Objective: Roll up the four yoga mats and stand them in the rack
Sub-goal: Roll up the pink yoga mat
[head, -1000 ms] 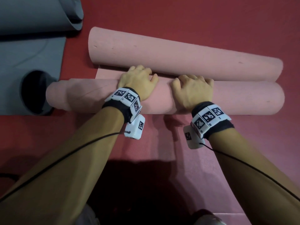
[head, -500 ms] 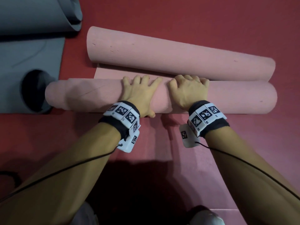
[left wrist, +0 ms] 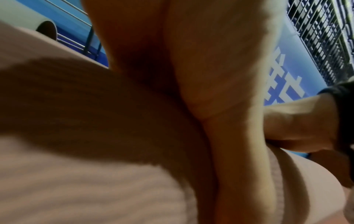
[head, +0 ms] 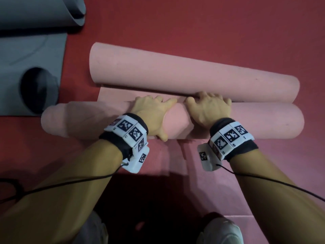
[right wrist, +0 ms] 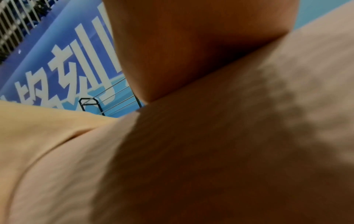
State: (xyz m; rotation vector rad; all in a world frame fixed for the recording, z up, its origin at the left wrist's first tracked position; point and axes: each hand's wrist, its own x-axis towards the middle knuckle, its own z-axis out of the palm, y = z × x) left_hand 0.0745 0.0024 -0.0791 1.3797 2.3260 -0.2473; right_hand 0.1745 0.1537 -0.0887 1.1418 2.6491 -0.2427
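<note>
Mats: two pink ones lie side by side on the red floor (head: 211,23); the near pink roll (head: 263,120) lies under both hands, and the far pink roll (head: 175,71) lies just beyond it, the two touching toward the right and slightly apart at the left.
Tail: a short flat strip (head: 114,95) of pink mat shows between the two rolls at the left; which roll it belongs to cannot be told for certain, though it looks like the last unrolled part of the near one.
Left hand (head: 151,113): laid palm-down over the top of the near roll, fingers spread and reaching over its far side, thumb down the near side; it presses, and clasps nothing.
Right hand (head: 209,110): beside the left at mid-length, fingers draped over the roll's crest, pressing in the same way, nothing pinched.
Why so: paired palms at the middle probably keep the roll tight and even as it is pushed away.
Grey mats: a rolled one (head: 40,11) at top left and a second grey roll (head: 35,88) seen end-on beside a flat grey sheet.
Rack (right wrist: 107,103): a dark wire frame against a blue wall, well apart; what it holds cannot be seen.
Progress: by my reading, rolling is unfinished and standing in the rack not yet begun.
</note>
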